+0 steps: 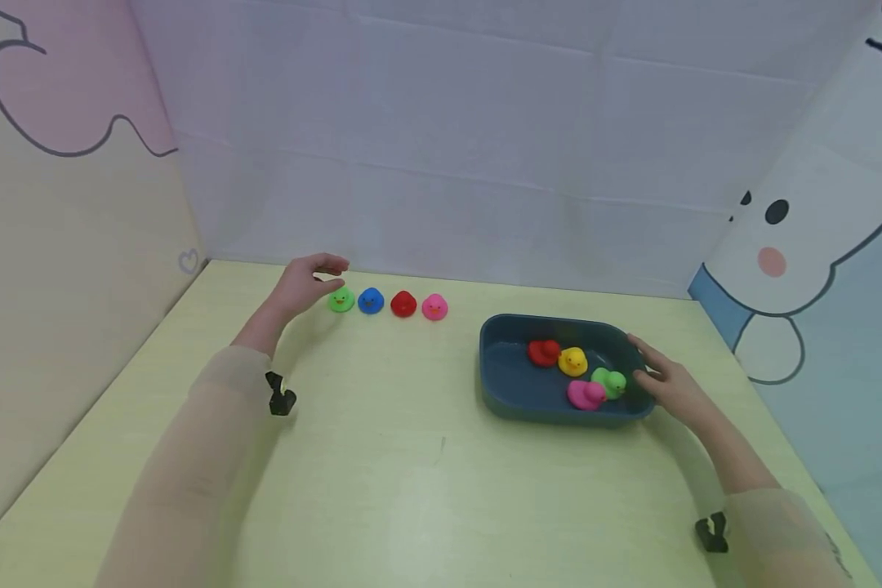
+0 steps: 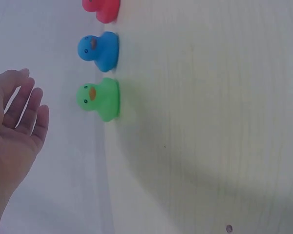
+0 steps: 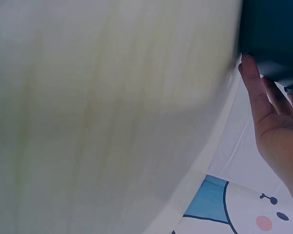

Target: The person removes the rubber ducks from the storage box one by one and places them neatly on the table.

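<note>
Playroom-like setting, cartoon walls (image 1: 816, 237), toy ducks (image 1: 371, 301)

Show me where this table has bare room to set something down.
The widest bare patch lies in front of the duck row, between the left sleeve and the dark tray. A smaller one lies between the row's pink duck and the tray. Crowded: the row beside the left hand, and the tray's middle and right, holding four ducks.

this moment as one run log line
left hand: near green duck, not touching; right hand: touching tray; inside: four ducks; same row: blue duck, red duck, pink duck
</note>
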`<state>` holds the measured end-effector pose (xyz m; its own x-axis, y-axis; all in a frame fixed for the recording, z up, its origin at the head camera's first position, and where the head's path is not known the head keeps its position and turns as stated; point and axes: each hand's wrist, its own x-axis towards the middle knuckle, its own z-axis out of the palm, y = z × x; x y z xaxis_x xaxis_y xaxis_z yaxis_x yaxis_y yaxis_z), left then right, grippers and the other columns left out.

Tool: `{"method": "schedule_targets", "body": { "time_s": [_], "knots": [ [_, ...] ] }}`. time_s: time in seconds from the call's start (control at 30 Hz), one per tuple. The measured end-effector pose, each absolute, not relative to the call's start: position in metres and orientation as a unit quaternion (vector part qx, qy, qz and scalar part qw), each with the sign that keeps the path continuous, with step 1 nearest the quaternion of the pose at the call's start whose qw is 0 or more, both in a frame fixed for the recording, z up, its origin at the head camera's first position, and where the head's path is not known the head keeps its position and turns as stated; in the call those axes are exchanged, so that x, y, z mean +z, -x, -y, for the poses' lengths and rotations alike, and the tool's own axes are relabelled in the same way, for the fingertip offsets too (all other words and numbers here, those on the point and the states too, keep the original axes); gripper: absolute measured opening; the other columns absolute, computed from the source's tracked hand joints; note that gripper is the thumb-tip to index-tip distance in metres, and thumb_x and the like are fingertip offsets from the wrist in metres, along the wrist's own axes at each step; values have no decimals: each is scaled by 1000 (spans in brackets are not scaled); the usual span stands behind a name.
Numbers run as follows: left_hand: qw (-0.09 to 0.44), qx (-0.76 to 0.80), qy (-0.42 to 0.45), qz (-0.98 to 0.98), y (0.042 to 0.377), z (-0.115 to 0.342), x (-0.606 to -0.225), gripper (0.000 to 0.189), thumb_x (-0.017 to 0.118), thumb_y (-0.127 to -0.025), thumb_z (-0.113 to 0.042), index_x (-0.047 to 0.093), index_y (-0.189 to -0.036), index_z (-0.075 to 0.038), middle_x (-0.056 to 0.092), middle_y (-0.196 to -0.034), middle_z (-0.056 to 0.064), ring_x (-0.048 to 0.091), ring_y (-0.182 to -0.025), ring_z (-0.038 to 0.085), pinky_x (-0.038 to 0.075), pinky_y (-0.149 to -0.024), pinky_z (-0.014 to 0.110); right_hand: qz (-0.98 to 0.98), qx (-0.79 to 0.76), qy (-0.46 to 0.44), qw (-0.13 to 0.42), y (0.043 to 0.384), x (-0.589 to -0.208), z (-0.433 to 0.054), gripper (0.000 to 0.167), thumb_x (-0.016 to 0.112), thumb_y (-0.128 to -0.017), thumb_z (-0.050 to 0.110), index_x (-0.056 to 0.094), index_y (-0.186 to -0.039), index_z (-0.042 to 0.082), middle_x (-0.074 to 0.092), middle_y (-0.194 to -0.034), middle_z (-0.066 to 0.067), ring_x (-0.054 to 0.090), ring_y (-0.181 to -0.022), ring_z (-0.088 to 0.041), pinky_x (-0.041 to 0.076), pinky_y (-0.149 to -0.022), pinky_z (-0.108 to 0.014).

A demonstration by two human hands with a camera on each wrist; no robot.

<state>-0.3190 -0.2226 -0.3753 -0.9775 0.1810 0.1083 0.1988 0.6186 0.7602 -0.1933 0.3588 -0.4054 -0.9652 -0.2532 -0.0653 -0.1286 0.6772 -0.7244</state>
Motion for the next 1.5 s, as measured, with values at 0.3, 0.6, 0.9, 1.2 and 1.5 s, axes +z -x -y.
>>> {"method": "schedule_targets", "body": {
  "time_s": [0.3, 0.6, 0.9, 1.2, 1.5],
  "knots": [
    [30, -454, 99, 885, 304, 192, -355, 36, 63, -91, -13, 57, -126, -7, 59, -125, 11, 54, -115, 25, 44, -96, 41, -916, -380, 105, 77, 194, -406, -361, 60, 45, -99, 16, 15, -151, 8, 15, -148, -35, 29, -122, -63, 43, -87, -61],
    [72, -484, 108, 865, 285, 159, -343, 36, 65, -89, -16, 59, -124, -8, 61, -121, 9, 55, -111, 23, 46, -93, 38, -920, -368, 115, 69, 195, -405, -360, 60, 44, -98, 14, 16, -150, 5, 16, -147, -37, 31, -120, -63, 41, -89, -62],
    [112, -521, 112, 839, 269, 128, -335, 32, 67, -88, -17, 63, -118, -8, 65, -114, 7, 58, -103, 19, 48, -87, 33, -919, -372, 117, 64, 196, -407, -361, 59, 45, -98, 15, 18, -150, 6, 18, -147, -36, 31, -121, -63, 43, -87, -61],
    [93, -544, 121, 825, 245, 90, -326, 28, 66, -88, -15, 64, -115, -8, 65, -112, 9, 59, -102, 18, 49, -85, 33, -919, -373, 112, 70, 196, -407, -361, 60, 45, -98, 15, 17, -150, 7, 17, -147, -35, 31, -121, -62, 46, -85, -60],
    [76, -579, 140, 799, 224, 57, -320, 28, 67, -88, -15, 64, -115, -10, 66, -110, 3, 60, -100, 15, 49, -82, 29, -920, -370, 111, 67, 196, -407, -360, 59, 45, -98, 14, 17, -150, 7, 17, -147, -36, 32, -120, -63, 45, -86, -61]
  ]
}}
